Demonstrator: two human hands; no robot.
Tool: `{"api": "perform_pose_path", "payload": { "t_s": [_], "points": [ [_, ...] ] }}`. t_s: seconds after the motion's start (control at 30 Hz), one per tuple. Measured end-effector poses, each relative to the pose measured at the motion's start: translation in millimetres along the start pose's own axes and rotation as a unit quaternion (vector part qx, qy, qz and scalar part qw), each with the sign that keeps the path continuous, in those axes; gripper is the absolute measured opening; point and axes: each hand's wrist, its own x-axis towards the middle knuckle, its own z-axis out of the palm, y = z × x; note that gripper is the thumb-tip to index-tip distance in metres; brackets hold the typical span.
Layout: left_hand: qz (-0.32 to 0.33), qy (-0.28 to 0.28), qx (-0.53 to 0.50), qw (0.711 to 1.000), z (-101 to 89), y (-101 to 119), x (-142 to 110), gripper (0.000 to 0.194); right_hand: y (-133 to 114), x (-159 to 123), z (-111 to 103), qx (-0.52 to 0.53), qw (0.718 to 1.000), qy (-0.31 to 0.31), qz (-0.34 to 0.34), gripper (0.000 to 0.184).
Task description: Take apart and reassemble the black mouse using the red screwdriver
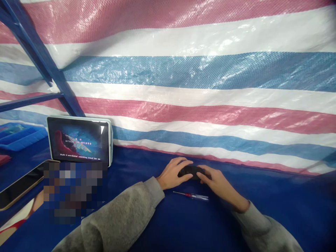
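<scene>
My left hand [173,173] and my right hand [215,182] meet over a small black rounded object [191,171] on the dark blue table cover, near the striped tarp wall. Both hands have their fingers curled round it, one from each side. A small screwdriver [191,195] with a red-and-clear handle lies flat on the cover just in front of the hands, touching neither. Both my arms wear grey sleeves.
A tablet [78,141] showing a video leans against the tarp at the left. A phone [18,187] lies at the far left, with a blue tray [21,134] behind it. Blue metal frame bars [39,52] cross the upper left. A red, white and blue striped tarp [210,87] closes the back.
</scene>
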Motion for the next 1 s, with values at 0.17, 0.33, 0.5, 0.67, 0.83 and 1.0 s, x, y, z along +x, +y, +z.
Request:
{"api": "perform_pose_path", "payload": {
  "t_s": [0.17, 0.33, 0.5, 0.67, 0.83, 1.0],
  "points": [
    [0.024, -0.026, 0.005, 0.999, 3.8, -4, 0, 0.036, -6, -3, -6, -0.188, 0.973, 0.125, 0.052, 0.038],
    [0.011, -0.019, -0.011, 1.0, 5.9, -7, 1, 0.036, -26, -18, -17, -0.249, 0.965, -0.081, 0.013, 0.018],
    [0.005, -0.025, -0.017, 1.0, 5.3, -7, 1, 0.036, -30, -24, -11, -0.278, 0.947, -0.16, 0.029, 0.025],
    [0.002, -0.028, -0.018, 0.999, 5.3, -7, 2, 0.037, -32, -22, -11, -0.263, 0.955, -0.135, 0.021, 0.019],
    [-0.004, -0.035, -0.018, 0.999, 6.4, -8, 1, 0.044, -28, -16, -11, -0.217, 0.974, 0.037, -0.044, 0.012],
    [-0.011, -0.03, -0.041, 0.999, 4.5, -7, 4, 0.037, -2, -5, -3, -0.116, 0.985, 0.069, -0.111, 0.038]
  ]
}}
